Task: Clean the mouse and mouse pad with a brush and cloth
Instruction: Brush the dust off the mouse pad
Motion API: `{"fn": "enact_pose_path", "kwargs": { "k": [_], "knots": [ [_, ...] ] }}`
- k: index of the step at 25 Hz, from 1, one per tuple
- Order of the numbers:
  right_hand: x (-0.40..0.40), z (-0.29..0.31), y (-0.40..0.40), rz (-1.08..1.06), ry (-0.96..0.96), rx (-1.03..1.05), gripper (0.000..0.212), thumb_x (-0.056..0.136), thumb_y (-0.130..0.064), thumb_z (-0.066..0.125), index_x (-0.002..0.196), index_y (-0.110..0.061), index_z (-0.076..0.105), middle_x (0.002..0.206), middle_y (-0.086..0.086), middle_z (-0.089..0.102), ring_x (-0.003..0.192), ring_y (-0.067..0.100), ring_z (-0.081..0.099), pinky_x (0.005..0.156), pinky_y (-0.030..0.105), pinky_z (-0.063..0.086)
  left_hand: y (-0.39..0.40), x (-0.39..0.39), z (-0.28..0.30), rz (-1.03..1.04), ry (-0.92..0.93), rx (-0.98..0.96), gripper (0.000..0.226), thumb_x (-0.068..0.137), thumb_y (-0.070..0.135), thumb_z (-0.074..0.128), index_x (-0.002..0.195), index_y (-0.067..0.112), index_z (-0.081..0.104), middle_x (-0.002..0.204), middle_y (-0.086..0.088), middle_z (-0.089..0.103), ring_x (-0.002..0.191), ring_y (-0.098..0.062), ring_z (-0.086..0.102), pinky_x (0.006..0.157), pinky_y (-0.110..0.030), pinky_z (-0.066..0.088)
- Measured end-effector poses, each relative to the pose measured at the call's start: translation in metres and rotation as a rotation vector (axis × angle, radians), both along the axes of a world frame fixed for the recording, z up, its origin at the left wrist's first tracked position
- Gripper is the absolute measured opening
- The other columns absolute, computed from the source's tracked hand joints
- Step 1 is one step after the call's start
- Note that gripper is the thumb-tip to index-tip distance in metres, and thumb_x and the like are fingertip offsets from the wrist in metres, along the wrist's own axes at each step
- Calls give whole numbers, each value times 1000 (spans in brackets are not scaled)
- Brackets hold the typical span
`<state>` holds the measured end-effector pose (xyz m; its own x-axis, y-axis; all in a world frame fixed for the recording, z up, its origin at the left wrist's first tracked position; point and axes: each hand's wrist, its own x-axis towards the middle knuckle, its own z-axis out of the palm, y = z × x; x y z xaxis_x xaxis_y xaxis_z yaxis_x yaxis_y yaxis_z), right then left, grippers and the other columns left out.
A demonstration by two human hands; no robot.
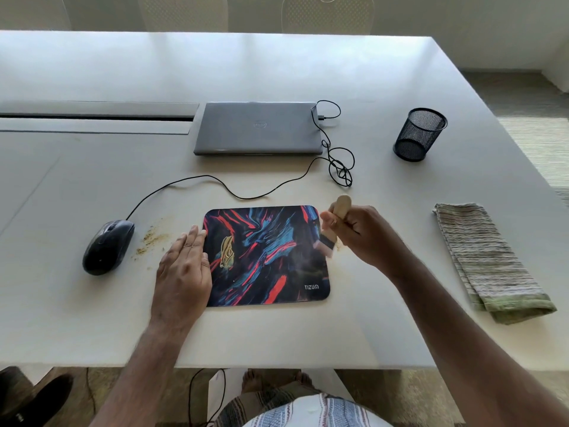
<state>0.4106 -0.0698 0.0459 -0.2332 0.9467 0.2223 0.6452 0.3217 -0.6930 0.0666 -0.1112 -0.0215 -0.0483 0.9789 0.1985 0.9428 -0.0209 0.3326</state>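
Note:
A dark mouse pad [271, 257] with red and blue streaks lies in front of me on the white table [277, 331]. My left hand [183, 269] rests flat on the pad's left edge, fingers together. My right hand [363, 234] grips a wooden-handled brush [334, 224], its blurred bristles at the pad's right edge. A black wired mouse [107, 246] sits to the left of the pad, off it. Yellowish crumbs [151, 238] are scattered between mouse and pad. A striped green-grey cloth [489, 260] lies folded at the right.
A closed grey laptop [257, 127] lies behind the pad with the mouse cable [215, 183] looped to its right side. A black mesh pen cup [420, 134] stands at the back right. A cable slot [95, 118] runs along the table's left.

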Motion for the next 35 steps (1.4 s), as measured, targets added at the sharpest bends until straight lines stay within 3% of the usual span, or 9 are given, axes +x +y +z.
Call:
{"fn": "enact_pose_path", "kwargs": {
  "k": [3,6,12,15,19,22,27,29,35],
  "knots": [
    [2,3,3,59,37,18,37,108,-41,55,73,-29,62,79,0,71,65,14,64,66,34,54,1,0,-1,0,-3,-3,56,99,26,34,152,14,48,160,-4,44,149,-24,38,123,-39,24],
    [1,2,5,19,-40,-32,51,107,-48,51,75,-9,62,68,8,63,53,12,51,59,42,50,1,1,-1,-7,1,3,56,99,26,35,152,13,48,160,-5,44,148,-25,39,123,-41,25],
    [-2,10,11,-1,-76,23,50,107,-35,57,64,-15,43,56,-4,42,50,12,35,52,40,40,0,0,-1,-6,3,2,56,100,26,35,153,14,47,160,-4,44,149,-24,38,123,-39,24],
    [-7,11,19,45,-61,70,38,107,-41,55,72,-26,55,70,-4,65,58,13,55,61,34,47,1,1,-2,5,-1,2,56,99,26,34,152,14,49,160,-4,44,148,-25,40,123,-40,25],
    [-12,13,20,-17,-97,-16,53,107,-35,58,59,-19,42,54,-9,38,47,13,34,51,32,31,1,1,0,9,-3,-12,57,99,28,32,153,15,48,161,-3,43,148,-24,39,123,-40,25],
    [-11,10,15,42,-39,25,44,107,-40,56,71,-15,65,65,-8,60,55,8,55,59,32,47,1,2,1,10,-6,-17,57,99,28,32,153,16,48,161,-2,43,149,-24,38,123,-40,24],
    [-13,7,7,44,37,-64,35,106,-37,60,77,-22,72,76,-5,75,62,10,67,62,29,54,1,2,1,12,-12,-18,57,99,27,32,153,16,47,161,-2,42,149,-23,37,123,-38,23],
    [-12,2,8,77,4,-90,31,106,-36,61,79,-27,74,83,-16,75,70,4,69,67,24,52,1,2,0,11,-7,-15,57,99,28,32,153,15,48,161,-3,43,149,-24,38,123,-38,23],
    [-11,-3,6,66,116,-103,36,107,-40,58,81,-20,72,82,-7,74,68,5,66,67,23,49,1,1,0,12,-8,-22,58,99,28,32,153,16,47,161,-2,42,149,-23,37,123,-37,22]
  ]
}}
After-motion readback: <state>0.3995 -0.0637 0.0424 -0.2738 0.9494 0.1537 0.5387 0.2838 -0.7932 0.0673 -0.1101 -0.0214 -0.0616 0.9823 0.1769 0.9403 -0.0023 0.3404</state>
